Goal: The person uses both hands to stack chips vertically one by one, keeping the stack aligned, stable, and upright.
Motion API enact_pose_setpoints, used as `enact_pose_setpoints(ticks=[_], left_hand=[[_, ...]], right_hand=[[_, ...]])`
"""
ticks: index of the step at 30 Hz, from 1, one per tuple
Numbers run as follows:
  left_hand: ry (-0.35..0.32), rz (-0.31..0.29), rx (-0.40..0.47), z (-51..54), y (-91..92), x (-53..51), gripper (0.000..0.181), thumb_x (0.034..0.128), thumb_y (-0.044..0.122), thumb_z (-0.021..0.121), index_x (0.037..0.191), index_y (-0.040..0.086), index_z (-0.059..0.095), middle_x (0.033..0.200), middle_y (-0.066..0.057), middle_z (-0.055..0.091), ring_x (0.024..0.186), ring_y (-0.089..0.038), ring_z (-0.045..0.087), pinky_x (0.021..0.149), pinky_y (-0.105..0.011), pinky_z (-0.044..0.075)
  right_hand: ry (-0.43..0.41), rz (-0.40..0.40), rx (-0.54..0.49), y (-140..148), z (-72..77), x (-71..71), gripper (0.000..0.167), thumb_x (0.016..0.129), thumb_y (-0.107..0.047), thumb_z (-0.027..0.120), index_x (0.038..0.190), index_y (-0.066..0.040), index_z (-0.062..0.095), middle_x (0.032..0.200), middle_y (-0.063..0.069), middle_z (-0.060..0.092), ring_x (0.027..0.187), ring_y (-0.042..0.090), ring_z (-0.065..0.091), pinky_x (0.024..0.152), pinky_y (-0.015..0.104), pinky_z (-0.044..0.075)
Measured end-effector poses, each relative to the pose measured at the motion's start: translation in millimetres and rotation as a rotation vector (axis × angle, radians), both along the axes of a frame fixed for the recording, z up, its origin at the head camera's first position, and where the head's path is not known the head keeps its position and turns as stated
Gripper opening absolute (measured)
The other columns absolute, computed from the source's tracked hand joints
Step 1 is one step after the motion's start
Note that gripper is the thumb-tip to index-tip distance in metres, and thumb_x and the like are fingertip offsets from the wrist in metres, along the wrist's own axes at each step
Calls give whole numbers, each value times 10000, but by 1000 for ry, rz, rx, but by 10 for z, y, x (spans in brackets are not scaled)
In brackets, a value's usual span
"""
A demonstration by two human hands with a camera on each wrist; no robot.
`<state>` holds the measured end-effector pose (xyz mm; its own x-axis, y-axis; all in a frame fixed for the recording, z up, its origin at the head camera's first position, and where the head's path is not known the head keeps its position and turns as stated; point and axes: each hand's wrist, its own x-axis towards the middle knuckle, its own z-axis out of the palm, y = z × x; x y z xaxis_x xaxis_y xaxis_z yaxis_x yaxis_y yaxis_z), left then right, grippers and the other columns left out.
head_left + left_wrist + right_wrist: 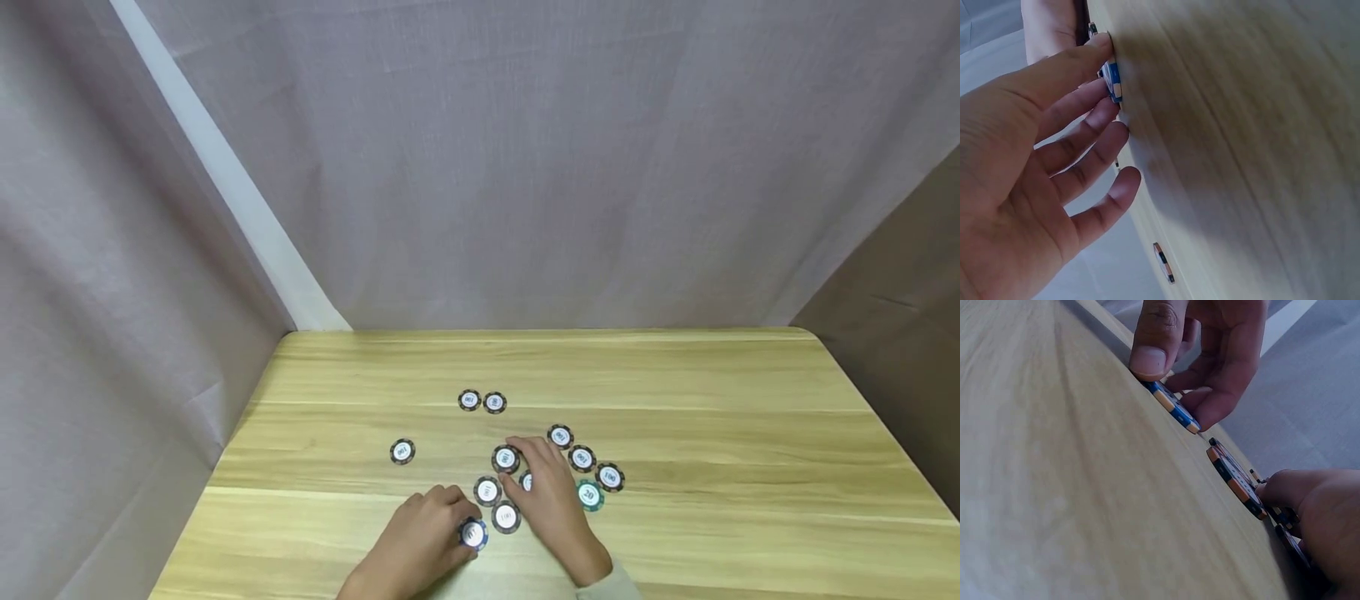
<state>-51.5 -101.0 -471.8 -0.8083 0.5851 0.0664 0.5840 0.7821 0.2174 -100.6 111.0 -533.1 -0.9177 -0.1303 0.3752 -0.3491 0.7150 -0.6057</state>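
My left hand (420, 533) pinches a blue-and-white poker chip (473, 533) by its edge, thumb on the near side and fingers on the far side. In the right wrist view that blue chip (1175, 409) lies flat at the table surface. My right hand (551, 500) has its thumb and index finger around a black poker chip (506, 458) marked 100. Under this hand another chip (527, 481) is partly hidden. Two black chips, one upper (487, 491) and one lower (506, 517), lie between the hands.
Right of the right hand, three black chips (582, 458) form a slanting row beside a green 20 chip (589, 495). Two black chips (469, 400) lie side by side farther back, and a single one (402, 451) at left. Grey curtains (480, 167) stand behind the wooden table (712, 400).
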Motion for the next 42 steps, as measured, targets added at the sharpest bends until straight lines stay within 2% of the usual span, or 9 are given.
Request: enact_pose_setpoints(ticks=[5,10,14,22,27,34,42], left_hand=[[19,-25,-44,0,11,7,283,844,337,860,1065,182,774,1052,69,680,956,-101,632,769,-325,587],[111,-70,-45,-19,19,9,269,772,330,832,962,171,727,947,86,638,864,-70,594,730,-289,568],[168,-76,-39,-33,21,3,269,720,318,815,914,176,694,854,115,594,788,-41,555,668,-244,533],[135,-61,11,-11,60,-63,281,725,246,769,983,146,718,838,123,561,745,-22,501,657,-226,518],[135,-59,61,-5,90,-145,309,743,227,764,1033,130,727,914,83,620,804,-41,545,694,-227,538],[137,-47,162,-44,157,-298,346,804,196,753,1131,85,747,1063,16,705,959,-109,645,854,-251,581],[62,30,247,-70,273,-450,440,848,148,739,1267,23,691,1155,-60,714,1068,-183,662,956,-321,582]], right_hand=[[-11,-3,1,7,6,-2,533,817,-155,889,1304,-75,688,1207,67,696,1182,284,608,1074,520,472],[-4,-9,2,3,13,3,534,809,-147,894,1297,-77,691,1203,58,695,1181,275,609,1075,506,475],[-1,-5,10,-12,18,1,528,812,-157,893,1295,-81,692,1208,50,696,1189,272,609,1076,494,478],[-15,-5,18,-8,28,-6,534,813,-155,890,1303,-92,688,1224,42,692,1196,266,605,1082,504,472],[-22,-12,23,-2,21,4,541,811,-158,892,1307,-89,686,1223,48,693,1194,268,603,1076,501,475],[-5,-9,21,-4,15,6,542,806,-162,897,1299,-82,687,1215,50,696,1185,267,608,1076,501,479],[-12,-2,18,2,18,9,546,777,-87,869,1293,-70,690,1211,48,691,1173,258,607,1033,492,498]])
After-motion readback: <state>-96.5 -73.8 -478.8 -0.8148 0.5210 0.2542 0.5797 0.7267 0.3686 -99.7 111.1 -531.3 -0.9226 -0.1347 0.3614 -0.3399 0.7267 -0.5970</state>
